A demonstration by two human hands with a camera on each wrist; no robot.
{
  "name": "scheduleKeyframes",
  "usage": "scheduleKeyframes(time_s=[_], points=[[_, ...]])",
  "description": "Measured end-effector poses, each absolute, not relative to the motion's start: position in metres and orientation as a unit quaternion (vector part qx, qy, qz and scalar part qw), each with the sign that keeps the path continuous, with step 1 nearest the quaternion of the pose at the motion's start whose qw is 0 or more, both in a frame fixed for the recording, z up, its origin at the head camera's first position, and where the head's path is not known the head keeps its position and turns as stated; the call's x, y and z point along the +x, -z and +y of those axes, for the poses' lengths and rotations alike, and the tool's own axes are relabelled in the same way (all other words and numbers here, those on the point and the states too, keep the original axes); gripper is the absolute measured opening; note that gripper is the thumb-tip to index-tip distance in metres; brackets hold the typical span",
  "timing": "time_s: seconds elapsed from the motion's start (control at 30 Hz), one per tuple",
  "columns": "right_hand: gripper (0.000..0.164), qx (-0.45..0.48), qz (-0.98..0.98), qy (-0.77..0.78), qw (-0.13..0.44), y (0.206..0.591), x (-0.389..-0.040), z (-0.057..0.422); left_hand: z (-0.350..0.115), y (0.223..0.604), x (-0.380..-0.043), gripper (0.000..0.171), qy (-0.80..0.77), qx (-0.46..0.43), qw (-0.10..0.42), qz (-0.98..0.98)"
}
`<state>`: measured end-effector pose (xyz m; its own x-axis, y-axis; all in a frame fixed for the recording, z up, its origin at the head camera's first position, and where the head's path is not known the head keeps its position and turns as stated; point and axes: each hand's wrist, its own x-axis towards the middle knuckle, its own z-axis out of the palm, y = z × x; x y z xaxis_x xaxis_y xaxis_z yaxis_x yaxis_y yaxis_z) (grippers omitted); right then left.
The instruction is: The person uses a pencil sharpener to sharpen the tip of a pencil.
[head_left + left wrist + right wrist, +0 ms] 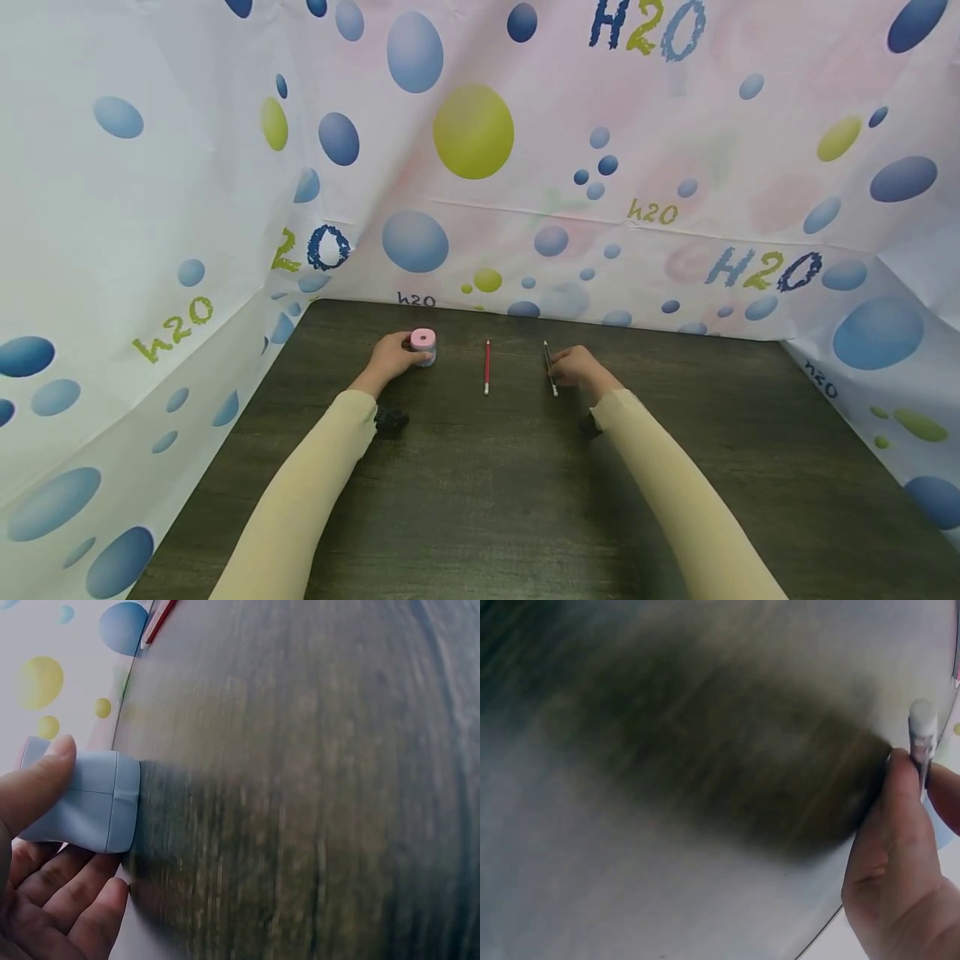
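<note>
My left hand [392,360] grips a small pencil sharpener [423,339] with a pink top, a dark hole in its middle and a light blue body. In the left wrist view the thumb presses on one side of the sharpener [94,799] and the fingers curl beneath it. On the right, my right hand [577,367] pinches a dark pencil [547,352] between thumb and fingers. Its white eraser [923,716] sticks out past the fingertips in the right wrist view. Between the hands a red pencil [487,367] lies on the table, eraser end towards me.
The dark wooden table [480,500] meets a white backdrop [525,225] printed with blue and green ovals at the back and both sides. Black straps with a camera [391,421] sit at the wrists, below the pale yellow sleeves [300,492].
</note>
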<state>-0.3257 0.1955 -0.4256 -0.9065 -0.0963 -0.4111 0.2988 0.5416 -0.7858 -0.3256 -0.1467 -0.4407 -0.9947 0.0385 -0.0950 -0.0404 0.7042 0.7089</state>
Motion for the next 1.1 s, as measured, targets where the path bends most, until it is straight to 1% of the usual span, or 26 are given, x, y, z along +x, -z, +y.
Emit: scheduleKeyframes(time_s=[0.1, 0.2, 0.47, 0.8, 1.1], points=[[0.05, 0.048, 0.842, 0.494, 0.214, 0.438, -0.337, 0.204, -0.146, 0.441, -0.325, 0.064, -0.389, 0.002, 0.05, 0.92], [0.052, 0.044, 0.836, 0.502, 0.218, 0.441, -0.339, 0.207, -0.146, 0.44, -0.324, 0.064, -0.395, 0.004, 0.045, 0.918], [0.053, 0.05, 0.836, 0.499, 0.221, 0.425, -0.323, 0.201, -0.146, 0.441, -0.324, 0.063, -0.39, 0.002, 0.04, 0.92], [0.054, 0.052, 0.831, 0.511, 0.212, 0.423, -0.326, 0.2, -0.151, 0.438, -0.324, 0.065, -0.396, 0.002, 0.041, 0.917], [0.055, 0.042, 0.831, 0.51, 0.219, 0.417, -0.325, 0.201, -0.153, 0.432, -0.323, 0.066, -0.396, 0.008, 0.036, 0.918]])
